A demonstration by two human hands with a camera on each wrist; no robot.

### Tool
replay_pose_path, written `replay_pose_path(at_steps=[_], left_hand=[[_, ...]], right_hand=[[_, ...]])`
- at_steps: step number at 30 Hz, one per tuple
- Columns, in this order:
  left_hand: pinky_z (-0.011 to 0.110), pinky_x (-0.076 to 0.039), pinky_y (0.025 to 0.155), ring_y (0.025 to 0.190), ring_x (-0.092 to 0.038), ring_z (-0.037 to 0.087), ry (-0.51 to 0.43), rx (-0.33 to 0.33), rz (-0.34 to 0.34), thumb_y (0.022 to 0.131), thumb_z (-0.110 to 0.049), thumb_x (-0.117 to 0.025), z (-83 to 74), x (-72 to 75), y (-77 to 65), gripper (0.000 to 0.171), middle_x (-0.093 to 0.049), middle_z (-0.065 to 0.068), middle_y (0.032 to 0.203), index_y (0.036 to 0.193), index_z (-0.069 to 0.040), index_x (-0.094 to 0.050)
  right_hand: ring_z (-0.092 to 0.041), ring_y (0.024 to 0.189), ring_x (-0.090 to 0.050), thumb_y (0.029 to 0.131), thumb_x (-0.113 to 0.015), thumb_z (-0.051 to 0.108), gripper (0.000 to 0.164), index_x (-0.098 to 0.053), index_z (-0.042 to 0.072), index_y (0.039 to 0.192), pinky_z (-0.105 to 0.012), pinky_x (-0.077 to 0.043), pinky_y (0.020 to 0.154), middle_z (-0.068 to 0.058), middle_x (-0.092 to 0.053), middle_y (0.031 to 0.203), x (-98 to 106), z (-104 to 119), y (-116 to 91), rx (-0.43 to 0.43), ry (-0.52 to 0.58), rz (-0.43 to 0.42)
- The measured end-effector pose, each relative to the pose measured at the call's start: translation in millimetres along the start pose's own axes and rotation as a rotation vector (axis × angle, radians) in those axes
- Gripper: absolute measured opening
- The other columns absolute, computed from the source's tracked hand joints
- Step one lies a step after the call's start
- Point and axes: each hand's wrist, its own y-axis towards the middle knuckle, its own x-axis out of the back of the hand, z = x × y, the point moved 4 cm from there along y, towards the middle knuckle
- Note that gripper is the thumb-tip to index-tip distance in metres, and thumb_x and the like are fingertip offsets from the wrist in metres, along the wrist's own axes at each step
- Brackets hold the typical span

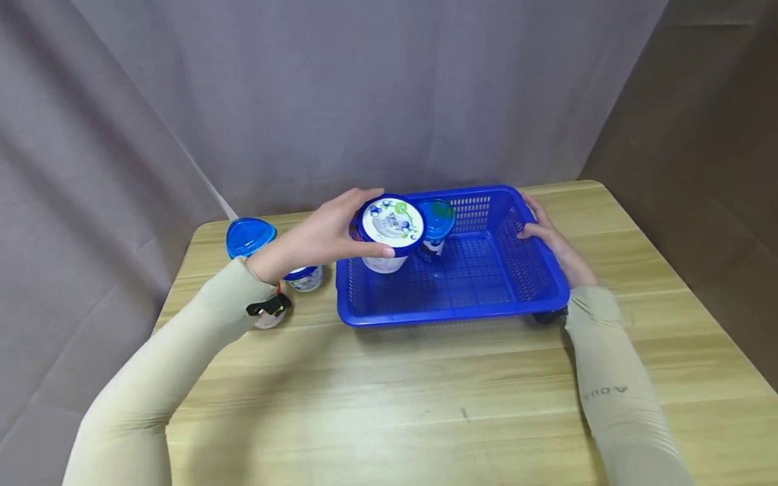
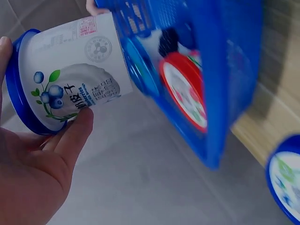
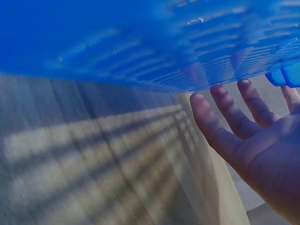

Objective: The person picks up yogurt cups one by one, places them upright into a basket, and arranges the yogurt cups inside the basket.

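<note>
My left hand (image 1: 322, 233) grips a white yogurt tub (image 1: 392, 226) by its blue lid rim, holding it over the left part of a blue plastic basket (image 1: 401, 317). Blueberries and printed text show on the tub's side in the left wrist view. At the basket's right end, my right hand (image 1: 550, 236) holds the rim, thumb inside and fingers against the outer wall. Inside the basket stands a container with a translucent blue lid (image 1: 439, 217). A red-lidded tub (image 2: 183, 89) also sits inside, seen in the left wrist view and hidden by the held tub in the head view.
Left of the basket, partly behind my left forearm, are a blue-lidded container (image 1: 249, 236), a white tub with a blue rim (image 1: 306, 279) and another pale container (image 1: 269, 320). A wooden table (image 1: 425, 405) bears everything, with a grey curtain (image 1: 377, 94) behind.
</note>
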Motion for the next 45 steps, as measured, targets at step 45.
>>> replay_pose_path(at_steps=[45], left_hand=[[0.018, -0.026, 0.112, 0.138, -0.036, 0.019, -0.059, -0.076, 0.429, 0.086, -0.043, -0.079, -44.0, -147.0, 94.2, 0.097, -0.038, 0.016, 0.151, 0.153, 0.002, -0.027]], right_hand=[[-0.029, 0.132, -0.033, 0.101, -0.038, 0.011, 0.079, -0.003, 0.055, 0.156, -0.028, -0.05, 0.087, -0.003, -0.001, 0.167, -11, -8, -2, -0.081, -0.091, -0.023]])
